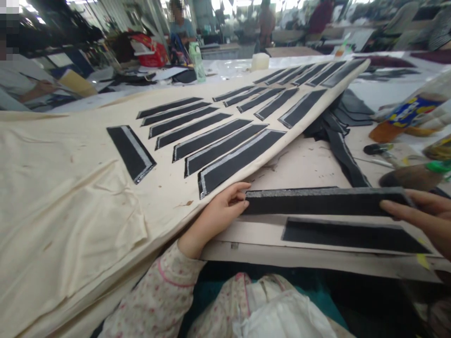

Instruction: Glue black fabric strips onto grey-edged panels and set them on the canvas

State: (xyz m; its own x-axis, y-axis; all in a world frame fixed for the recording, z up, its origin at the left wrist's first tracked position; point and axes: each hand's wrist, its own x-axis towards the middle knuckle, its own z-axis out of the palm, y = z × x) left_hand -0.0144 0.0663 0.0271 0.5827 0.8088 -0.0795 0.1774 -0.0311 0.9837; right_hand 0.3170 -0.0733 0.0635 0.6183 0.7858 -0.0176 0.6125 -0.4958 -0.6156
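A long black fabric strip (317,202) with a pale glued edge is held between both hands just above the table's near edge. My left hand (220,213) pinches its left end. At the strip's right end, my right hand (423,216) grips it with fingers on top. A second black strip (352,234) lies flat on a pale board just below the held one. To the left, a cream cloth (70,197) covers the table and carries several black strips (225,150) laid side by side in a slanted row.
A pile of loose black strips (338,126) lies at the cloth's right edge. Bottles and a brush (408,176) crowd the right side. A green bottle (197,61) and a red bag (150,49) stand at the back, where other people work.
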